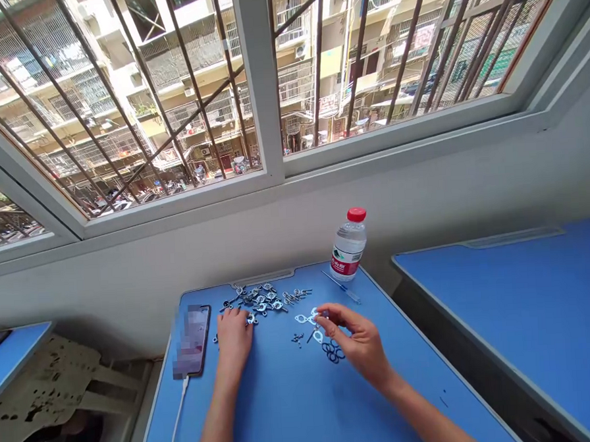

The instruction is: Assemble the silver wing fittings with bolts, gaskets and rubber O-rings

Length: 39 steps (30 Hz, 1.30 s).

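Note:
My right hand (358,340) is above the table with thumb and forefinger pinched on a small flat metal plate (314,311). Close beneath and beside it lie another eye-shaped metal plate (301,319), a plate with a round hole (318,337), a cluster of black rubber rings (333,352) and a few small screws (298,339). My left hand (234,333) rests palm down at the near left side of a pile of small metal fittings (264,298). Its fingers look loosely bent, the tips partly hidden, and one fitting (251,318) shows by its forefinger.
A water bottle (348,248) with a red cap stands at the back right corner, a blue pen-like tool (342,287) before it. A phone (199,338) with a white cable (179,408) lies at the left edge. Another blue table (516,288) is at the right, below the window.

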Tool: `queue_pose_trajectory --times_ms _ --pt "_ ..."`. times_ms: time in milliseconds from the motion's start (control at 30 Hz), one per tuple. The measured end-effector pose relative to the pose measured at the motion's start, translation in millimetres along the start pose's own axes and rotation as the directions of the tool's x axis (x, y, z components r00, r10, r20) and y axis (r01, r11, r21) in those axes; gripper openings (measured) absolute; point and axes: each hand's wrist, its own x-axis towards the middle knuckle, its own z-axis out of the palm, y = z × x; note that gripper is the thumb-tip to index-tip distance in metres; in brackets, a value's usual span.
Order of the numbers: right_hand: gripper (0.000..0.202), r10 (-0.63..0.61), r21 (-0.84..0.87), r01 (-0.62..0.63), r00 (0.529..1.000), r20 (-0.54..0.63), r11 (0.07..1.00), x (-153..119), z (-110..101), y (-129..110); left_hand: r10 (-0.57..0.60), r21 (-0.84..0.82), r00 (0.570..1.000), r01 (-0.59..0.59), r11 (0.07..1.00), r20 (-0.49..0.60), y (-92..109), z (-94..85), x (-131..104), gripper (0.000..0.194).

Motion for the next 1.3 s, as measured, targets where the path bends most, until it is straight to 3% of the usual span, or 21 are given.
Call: queue_pose_trajectory --times_ms 367,733,1133,1300 --pt "0.02 -0.029 -0.026 0.029 1.0 -0.003 0.999 3 -3 0 -0.111 -0.031 0.991 0.109 0.994 -0.081 -5 12.1 8 0.037" --pt "0.02 0.024 -0.019 -0.024 1.0 -0.004 1.0 2 -5 4 -0.09 -0.175 0.988 0.067 0.982 -0.124 -8 18.3 13 0.037" --pt "0.021 0.042 -0.037 -0.043 0.999 -0.018 0.998 3 -7 10 -0.029 -0.305 0.981 -0.03 0.952 -0.189 -6 20.2 10 0.019" --pt "0.019 0.036 -0.033 -0.037 0.999 -0.03 0.999 5 -8 10 -0.107 -0.397 0.952 -0.017 0.918 -0.288 -28 5.9 5 0.021"
